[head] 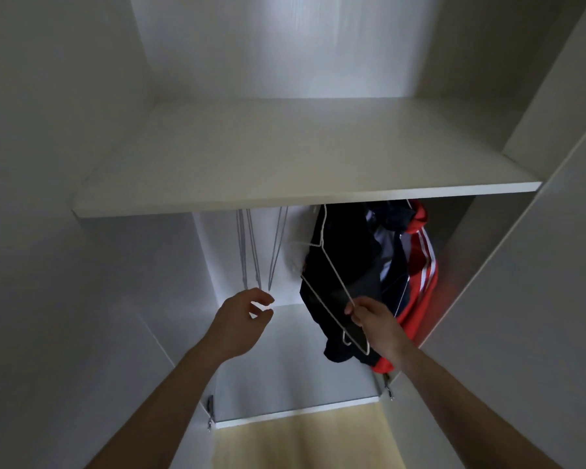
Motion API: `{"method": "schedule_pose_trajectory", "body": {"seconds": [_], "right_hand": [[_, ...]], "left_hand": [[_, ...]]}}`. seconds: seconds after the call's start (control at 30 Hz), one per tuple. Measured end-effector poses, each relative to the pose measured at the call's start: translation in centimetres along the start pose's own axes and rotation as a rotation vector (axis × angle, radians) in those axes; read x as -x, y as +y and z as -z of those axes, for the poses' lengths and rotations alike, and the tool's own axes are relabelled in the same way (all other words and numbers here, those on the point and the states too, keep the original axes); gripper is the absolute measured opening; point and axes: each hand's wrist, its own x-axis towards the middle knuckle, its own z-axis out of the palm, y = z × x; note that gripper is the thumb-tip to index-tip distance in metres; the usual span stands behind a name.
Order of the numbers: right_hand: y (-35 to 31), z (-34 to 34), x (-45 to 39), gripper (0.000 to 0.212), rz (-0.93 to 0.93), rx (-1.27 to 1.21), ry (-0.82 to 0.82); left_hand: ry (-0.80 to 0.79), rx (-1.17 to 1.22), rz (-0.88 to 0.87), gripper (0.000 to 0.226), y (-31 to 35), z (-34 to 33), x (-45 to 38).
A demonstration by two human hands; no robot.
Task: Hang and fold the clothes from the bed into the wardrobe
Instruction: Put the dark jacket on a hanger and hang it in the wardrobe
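- The right hand (374, 321) is pinching the bottom corner of a white wire hanger (332, 289), and that thin pinch is the whole grip.
- The hanger is tilting in front of the dark clothes (349, 262), and I cannot tell if its hook is on a rail, because the shelf (285, 164) is hiding the top.
- The left hand (242, 319) is holding nothing; its fingers are loosely bent, and it is reaching just under the empty hangers (257, 252) on the left.
- The dark clothes and a red jacket (420, 275) with white stripes are hanging inside the wardrobe (65, 130), on the right side under the shelf.
- The thin wire could be slipping out of the fingertips, because only a small part is being pinched.
- If the hanger is being pulled sideways, it could be catching on the dark clothes and dragging them down.
- The reaching hand could be bumping the empty hangers and making them swing or tangle.
- The bed is not showing, so I cannot tell how many clothes are waiting.
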Motion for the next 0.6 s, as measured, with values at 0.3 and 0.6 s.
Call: {"method": "schedule_pose_trajectory", "body": {"seconds": [0.3, 0.6], "right_hand": [[4.3, 8.3, 15.1, 0.034, 0.037, 0.358, 0.071], [9.6, 15.0, 32.6, 0.030, -0.102, 0.448, 0.213]], "left_hand": [[-0.121, -0.150, -0.104, 0.056, -0.2, -5.1, 3.3], [-0.294, -0.233, -0.153, 0.018, 2.8, -13.2, 9.1]]}}
